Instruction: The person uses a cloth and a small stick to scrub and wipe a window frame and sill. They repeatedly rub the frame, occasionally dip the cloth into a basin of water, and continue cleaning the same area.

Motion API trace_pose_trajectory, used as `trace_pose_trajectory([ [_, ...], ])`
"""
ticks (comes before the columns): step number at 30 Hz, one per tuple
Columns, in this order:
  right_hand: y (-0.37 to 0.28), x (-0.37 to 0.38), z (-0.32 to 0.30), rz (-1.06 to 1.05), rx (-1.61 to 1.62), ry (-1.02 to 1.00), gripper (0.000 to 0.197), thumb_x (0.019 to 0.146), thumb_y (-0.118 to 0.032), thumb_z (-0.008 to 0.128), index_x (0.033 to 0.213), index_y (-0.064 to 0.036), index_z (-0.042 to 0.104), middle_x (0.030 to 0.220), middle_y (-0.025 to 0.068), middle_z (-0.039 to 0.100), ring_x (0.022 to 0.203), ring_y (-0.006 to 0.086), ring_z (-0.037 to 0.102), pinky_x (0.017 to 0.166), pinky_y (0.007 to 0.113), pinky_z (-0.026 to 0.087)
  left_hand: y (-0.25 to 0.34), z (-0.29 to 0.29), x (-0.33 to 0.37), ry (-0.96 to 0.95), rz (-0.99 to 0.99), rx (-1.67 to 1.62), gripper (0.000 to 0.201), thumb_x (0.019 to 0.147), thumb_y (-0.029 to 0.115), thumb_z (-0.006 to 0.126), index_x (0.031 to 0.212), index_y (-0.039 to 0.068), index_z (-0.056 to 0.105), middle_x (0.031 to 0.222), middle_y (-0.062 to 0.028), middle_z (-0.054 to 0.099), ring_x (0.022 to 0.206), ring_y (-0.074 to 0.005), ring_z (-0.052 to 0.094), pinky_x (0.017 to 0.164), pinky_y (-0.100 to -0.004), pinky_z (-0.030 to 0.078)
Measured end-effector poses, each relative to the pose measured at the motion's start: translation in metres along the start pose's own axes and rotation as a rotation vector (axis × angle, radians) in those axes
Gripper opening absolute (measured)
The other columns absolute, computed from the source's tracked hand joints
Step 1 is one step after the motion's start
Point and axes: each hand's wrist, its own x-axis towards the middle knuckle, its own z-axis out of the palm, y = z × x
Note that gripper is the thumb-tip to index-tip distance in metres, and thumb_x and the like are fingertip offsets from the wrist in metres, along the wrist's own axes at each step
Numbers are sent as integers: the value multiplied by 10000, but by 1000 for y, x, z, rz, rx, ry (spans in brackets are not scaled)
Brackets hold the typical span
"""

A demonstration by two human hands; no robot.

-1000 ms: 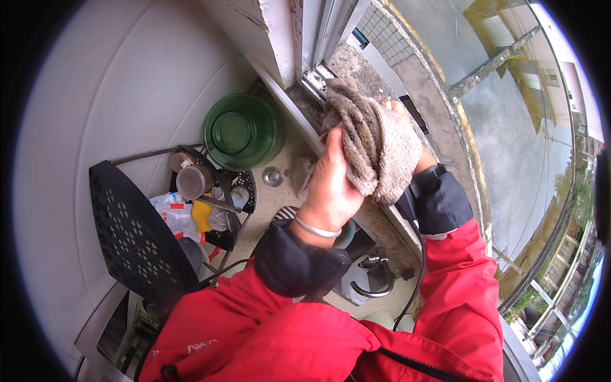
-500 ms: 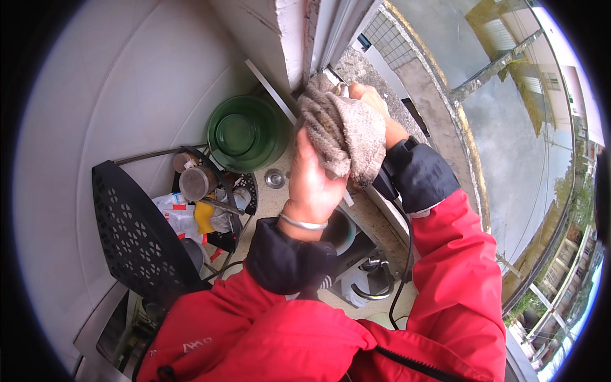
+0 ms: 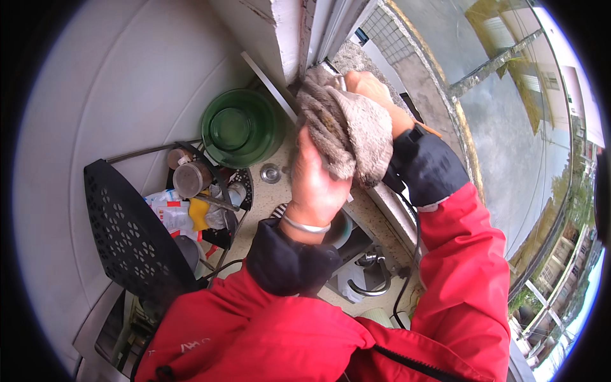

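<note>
A worn greyish-brown cloth point(image 3: 347, 127) is bunched up between my two hands, beside the foot of the window frame. My left hand point(image 3: 318, 181), with a silver bangle at its wrist, is closed on the cloth's near left side; its fingertips are hidden under the folds. At the cloth's far right edge, my right hand point(image 3: 374, 90) is curled with the fingers bent, gripping the cloth. A small shiny bit point(image 3: 341, 83) shows between the cloth and the right hand; what it belongs to is hidden.
Left of the cloth stands a green basin point(image 3: 272, 127) on the speckled counter point(image 3: 270, 207). A black perforated rack point(image 3: 137, 235) holds jars point(image 3: 191, 180) and packets. Nearer me are a curved metal faucet point(image 3: 375, 286) and a black cable point(image 3: 417, 239). The window frame point(image 3: 334, 32) borders the right.
The cloth has shifted slightly, and my right hand and forearm have moved a little to the right. My left hand keeps its hold. The whole view has shifted slightly.
</note>
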Motion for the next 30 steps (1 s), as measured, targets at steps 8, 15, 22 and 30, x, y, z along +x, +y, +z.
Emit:
trace_pose_trajectory([
  [8, 20, -29, 19, -153, 370, 101, 272, 871, -267, 641, 995, -32, 696, 841, 203, 681, 778, 326, 676, 694, 386, 517, -9, 4, -9, 81, -84, 42, 548, 990, 468, 472, 1408, 118, 429, 1388, -39, 508, 1286, -219, 472, 1099, -430, 362],
  [15, 3, 2, -2, -121, 88, 20, 309, 836, -310, 672, 816, -2, 667, 749, 221, 642, 741, 386, 653, 632, 424, 492, 3, 1, -1, -14, 16, 6, 584, 997, 491, 453, 1411, 85, 387, 1372, -57, 492, 1265, -219, 484, 1092, -412, 377],
  [22, 22, -55, 5, 6, 517, 216, 397, 856, -243, 664, 1206, -56, 657, 952, 208, 710, 850, 231, 716, 755, 332, 532, -18, -3, -18, -84, -114, 73, 534, 1000, 435, 479, 1421, 112, 418, 1383, -44, 528, 1269, -224, 498, 1103, -438, 370],
  [30, 46, -147, 22, 127, 856, 417, 259, 947, -59, 615, 1198, -6, 650, 1079, 97, 710, 988, 112, 627, 889, 258, 487, -41, -29, -80, -95, -321, 388, 587, 988, 435, 515, 1395, 18, 439, 1320, -79, 574, 1185, -179, 562, 1042, -352, 433],
])
